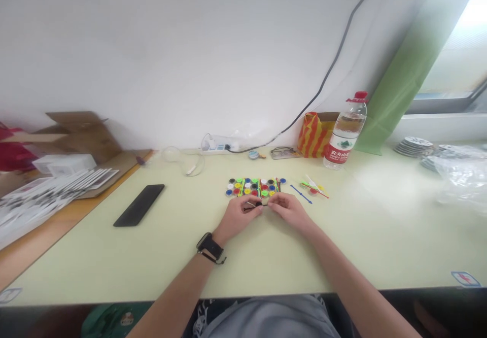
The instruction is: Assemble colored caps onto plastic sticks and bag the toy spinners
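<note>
Between my two hands is a small black disc (259,204) with thin black stick-like parts running out on both sides. My left hand (239,213) pinches it from the left, thumb and fingers closed round the disc. From the right, my right hand (287,208) pinches the thin black end. Just beyond my fingers lie rows of small coloured round discs (248,186) with thin coloured sticks among them. A blue arrow-like stick (301,194) rests right of these. Farther right is a small pile of coloured sticks (315,188), red, white and green.
A black phone-like slab (139,205) lies at left, near stacked white sheets (57,196) and an open cardboard box (81,135). At the back are a power strip (216,145), glasses (283,152), a striped bag (315,134) and a water bottle (345,132). Stacked discs (414,146) stand right.
</note>
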Available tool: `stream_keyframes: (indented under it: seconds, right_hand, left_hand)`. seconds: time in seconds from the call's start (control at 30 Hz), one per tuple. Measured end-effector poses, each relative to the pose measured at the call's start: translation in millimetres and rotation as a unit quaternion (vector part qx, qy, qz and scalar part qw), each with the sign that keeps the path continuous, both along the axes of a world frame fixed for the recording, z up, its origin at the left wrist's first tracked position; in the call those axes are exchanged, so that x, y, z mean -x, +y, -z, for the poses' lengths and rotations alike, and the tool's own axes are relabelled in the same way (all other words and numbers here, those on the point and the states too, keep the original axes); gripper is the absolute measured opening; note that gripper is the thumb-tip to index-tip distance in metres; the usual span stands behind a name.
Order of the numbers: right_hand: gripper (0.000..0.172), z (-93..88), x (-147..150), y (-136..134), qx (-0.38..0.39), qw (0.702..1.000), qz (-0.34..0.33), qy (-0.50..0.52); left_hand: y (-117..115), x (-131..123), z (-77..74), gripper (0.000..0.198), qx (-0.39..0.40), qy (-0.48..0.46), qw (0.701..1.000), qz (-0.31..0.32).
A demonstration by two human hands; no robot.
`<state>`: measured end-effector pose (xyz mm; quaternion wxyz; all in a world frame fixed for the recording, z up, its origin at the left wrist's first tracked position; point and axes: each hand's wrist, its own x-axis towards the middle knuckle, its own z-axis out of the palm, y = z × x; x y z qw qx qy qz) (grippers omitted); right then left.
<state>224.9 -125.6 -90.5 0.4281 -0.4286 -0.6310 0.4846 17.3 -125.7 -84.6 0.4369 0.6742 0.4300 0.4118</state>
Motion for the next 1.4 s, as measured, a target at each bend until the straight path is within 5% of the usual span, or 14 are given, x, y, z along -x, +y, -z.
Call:
stream_keyframes:
  seconds: [0.7, 0.9, 1.27, 1.4]
  right_hand:
    - [0.018, 2.1, 8, -9, -0.098, 0.992, 0.066, -0.036]
    - [0.030, 5.3, 12, -19, -0.128, 0.986, 0.063, -0.085]
    - [0.029, -1.1, 12, -20, -0.109, 0.987, 0.067, -0.099]
    - [0.025, -6.4, 9, -22, -0.078, 0.994, 0.055, -0.058]
  left_hand:
    - [9, 2, -1.6, 0.023, 0.022, -0.055, 0.998, -0.015]
    - [5, 1, -2.5, 0.023, 0.035, -0.080, 0.996, -0.033]
    - [2, 1, -6.0, 0.025, 0.031, -0.086, 0.995, -0.031]
    - [0, 0, -10.6, 0.026, 0.081, -0.137, 0.987, 0.020]
